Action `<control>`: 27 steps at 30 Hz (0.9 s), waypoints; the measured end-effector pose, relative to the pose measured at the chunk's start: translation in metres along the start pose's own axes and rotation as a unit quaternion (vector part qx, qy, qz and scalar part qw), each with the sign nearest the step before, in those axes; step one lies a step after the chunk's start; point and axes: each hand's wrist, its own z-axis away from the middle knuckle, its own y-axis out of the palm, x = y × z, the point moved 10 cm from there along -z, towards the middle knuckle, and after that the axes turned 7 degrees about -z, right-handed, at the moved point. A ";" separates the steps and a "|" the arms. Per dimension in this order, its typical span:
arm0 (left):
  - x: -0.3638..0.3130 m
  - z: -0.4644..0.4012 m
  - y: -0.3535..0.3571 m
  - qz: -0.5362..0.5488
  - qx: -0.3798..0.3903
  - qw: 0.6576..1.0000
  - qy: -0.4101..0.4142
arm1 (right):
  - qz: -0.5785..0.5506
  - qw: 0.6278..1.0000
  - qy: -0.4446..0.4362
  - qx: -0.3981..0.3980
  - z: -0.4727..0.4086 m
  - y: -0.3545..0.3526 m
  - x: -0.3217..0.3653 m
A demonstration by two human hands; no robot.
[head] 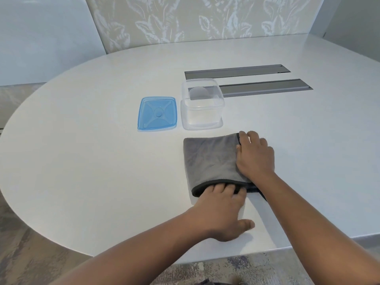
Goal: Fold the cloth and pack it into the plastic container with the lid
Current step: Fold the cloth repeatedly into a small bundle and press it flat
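Note:
A grey cloth (209, 159) with a dark hem lies folded on the white table (102, 161), just in front of the container. My right hand (256, 156) rests flat on the cloth's right side, fingers reaching its far right corner. My left hand (223, 210) is at the near edge, its fingertips tucked under the dark hem, thumb spread on the table. The clear plastic container (202, 105) stands open and empty behind the cloth. Its blue lid (157, 113) lies flat on the table to the container's left.
Two long grey recessed strips (265, 88) run across the tabletop behind and to the right of the container. The table's rounded edge curves along the left and near side, with patterned floor (30, 254) below. A leaf-patterned wall panel stands at the back.

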 end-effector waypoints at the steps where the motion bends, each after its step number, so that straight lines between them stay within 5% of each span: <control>1: -0.003 0.001 -0.020 0.030 -0.054 0.998 0.008 | -0.013 1.000 -0.019 -0.016 0.001 -0.005 0.008; 4: 0.018 0.006 -0.077 0.163 -0.269 0.949 -0.014 | -0.059 0.995 -0.085 -0.003 0.001 -0.005 0.033; 6: 0.049 0.004 -0.086 0.201 -0.339 0.918 -0.041 | -0.063 0.990 -0.114 0.045 0.003 0.006 0.042; 13: 0.102 -0.037 0.011 0.057 -0.140 0.982 -0.110 | -0.071 0.986 -0.096 0.116 0.014 0.034 0.024; 27: 0.127 -0.031 0.026 0.037 -0.073 0.988 -0.134 | -0.085 0.980 -0.061 0.167 0.018 0.049 0.026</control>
